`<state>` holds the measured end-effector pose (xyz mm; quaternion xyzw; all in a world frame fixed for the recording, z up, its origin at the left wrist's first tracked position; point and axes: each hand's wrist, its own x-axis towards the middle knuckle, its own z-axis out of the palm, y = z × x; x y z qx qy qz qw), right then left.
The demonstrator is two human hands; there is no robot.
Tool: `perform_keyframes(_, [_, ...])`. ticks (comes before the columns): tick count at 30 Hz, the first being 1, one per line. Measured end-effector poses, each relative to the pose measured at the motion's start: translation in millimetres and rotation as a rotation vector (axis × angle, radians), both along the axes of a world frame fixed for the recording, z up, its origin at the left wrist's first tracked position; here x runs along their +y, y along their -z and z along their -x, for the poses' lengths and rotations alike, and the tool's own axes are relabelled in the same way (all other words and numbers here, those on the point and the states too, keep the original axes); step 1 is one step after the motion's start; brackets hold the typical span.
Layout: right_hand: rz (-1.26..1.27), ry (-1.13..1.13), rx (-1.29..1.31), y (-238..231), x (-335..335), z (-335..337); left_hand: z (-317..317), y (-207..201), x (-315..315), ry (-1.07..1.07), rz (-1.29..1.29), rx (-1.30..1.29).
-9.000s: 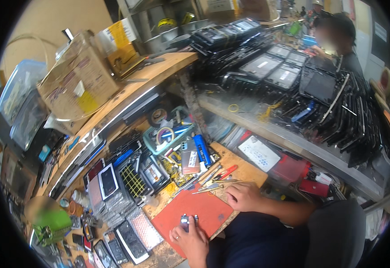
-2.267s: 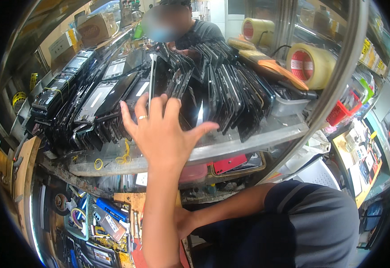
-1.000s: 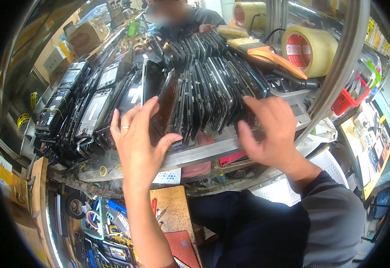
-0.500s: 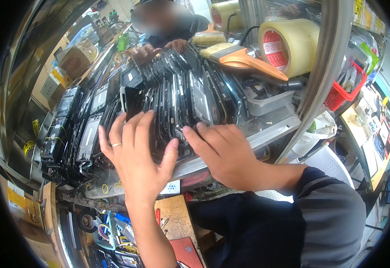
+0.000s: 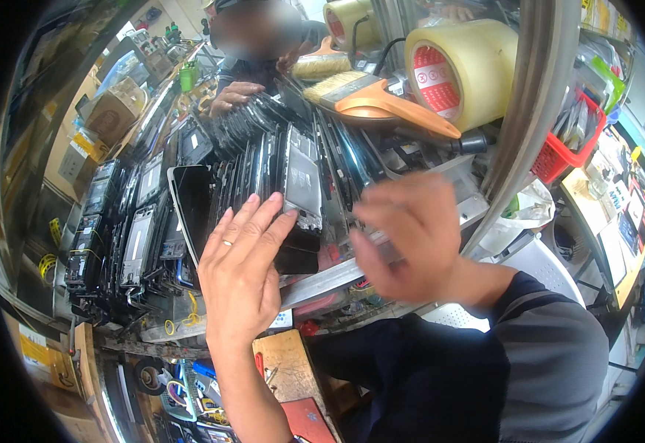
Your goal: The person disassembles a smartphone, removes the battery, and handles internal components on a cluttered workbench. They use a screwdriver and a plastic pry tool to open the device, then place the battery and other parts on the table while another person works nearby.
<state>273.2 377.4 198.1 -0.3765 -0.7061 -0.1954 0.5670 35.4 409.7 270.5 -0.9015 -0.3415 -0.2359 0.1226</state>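
Observation:
A tight row of dark phone frames and screens (image 5: 245, 166) stands on edge on the metal-edged counter. My left hand (image 5: 241, 269) lies against the row's near end, fingers stretched out, the fingertips touching the front edges. Beneath those fingertips leans a silver-grey phone frame (image 5: 302, 177). A phone with a white rim (image 5: 189, 203) tilts beside the hand's left side. My right hand (image 5: 414, 236) hovers to the right of the row, smeared by motion. Its thumb and fingers are apart, and nothing shows between them.
Bundled phone parts (image 5: 90, 236) stand at the left. Brushes with orange handles (image 5: 411, 111) and a big tape roll (image 5: 477, 70) lie at the far right, near a metal post (image 5: 536, 96). Across the counter, another person's hand (image 5: 235, 96) rests by the row.
My right hand has left the frames and moved right. My left hand has shifted right along the row. The silver-grey frame and white-rimmed phone show more face. The other person's hands have moved.

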Motion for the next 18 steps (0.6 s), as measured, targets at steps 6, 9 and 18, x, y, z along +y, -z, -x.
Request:
perform_keyframes(6, [0.103,0.167,-0.181,-4,4,-9,-1,1,-3,-0.026,-0.024,0.006])
perform_keyframes(9, [0.130,0.203,-0.257,-2,4,0,-2,-4,-8,-0.035,0.004,0.037])
perform_keyframes(18, [0.173,0.221,-0.091,-13,2,-12,-1,-9,-8,-0.005,0.063,0.037])
